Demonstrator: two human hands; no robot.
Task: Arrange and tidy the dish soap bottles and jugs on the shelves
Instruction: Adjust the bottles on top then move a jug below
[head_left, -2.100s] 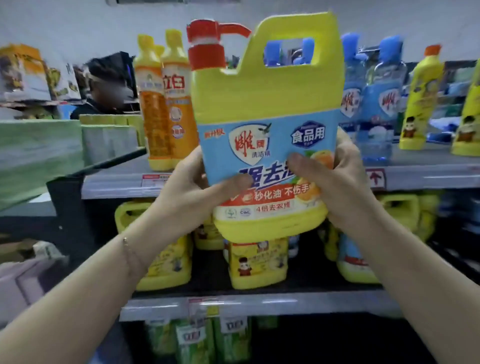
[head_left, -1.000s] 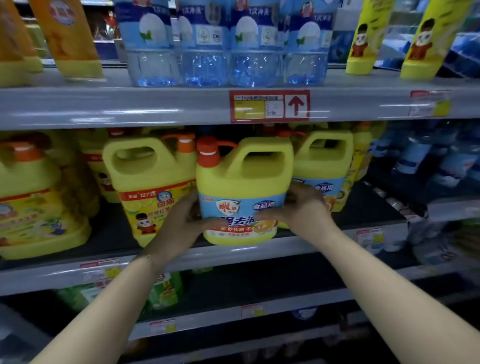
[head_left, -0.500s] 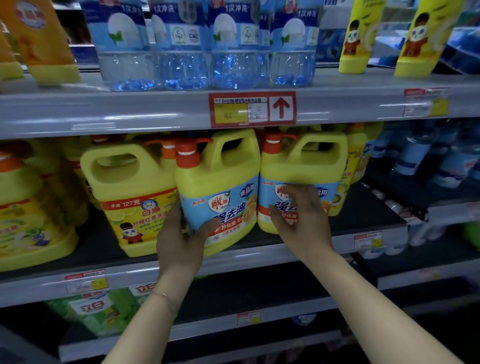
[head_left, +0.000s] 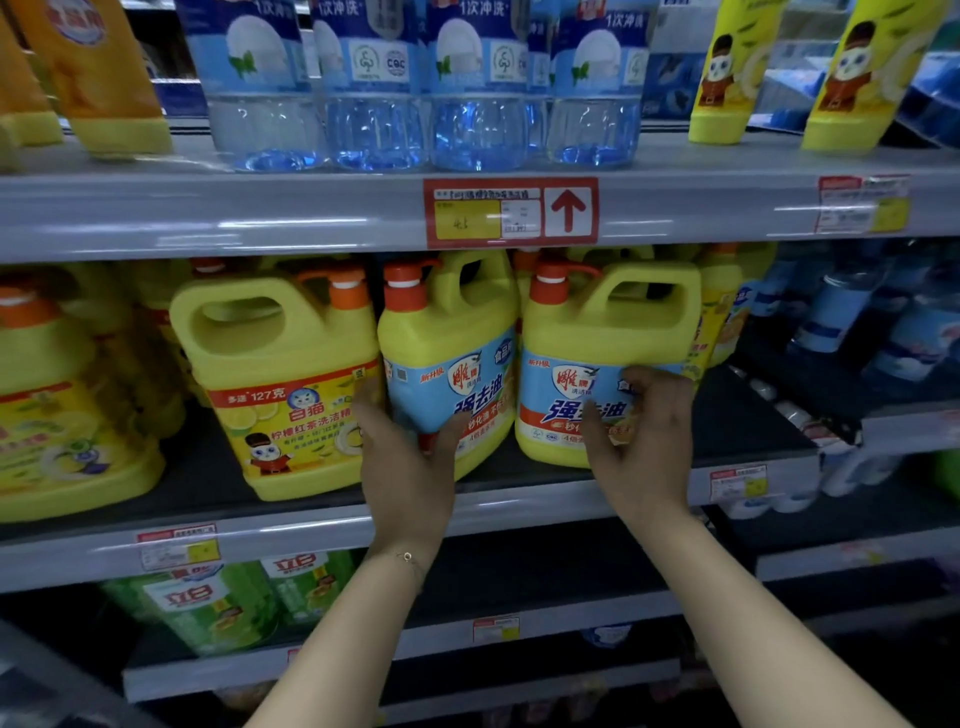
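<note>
On the middle shelf (head_left: 519, 501), two yellow blue-label jugs stand side by side, touching or nearly so. Left hand (head_left: 410, 467) grips the left jug (head_left: 447, 358) at its lower near corner, thumb across the label, fingers round the 9 o'clock side. That jug is turned slightly off square. Right hand (head_left: 644, 447) holds the right jug (head_left: 608, 338), at 3 o'clock of the first, with fingers curled on its label front. Yellow-label jug (head_left: 280, 384) sits at 9 o'clock, just beside the left hand. Clear blue bottles (head_left: 467, 104) are at 12 o'clock, on the shelf above.
</note>
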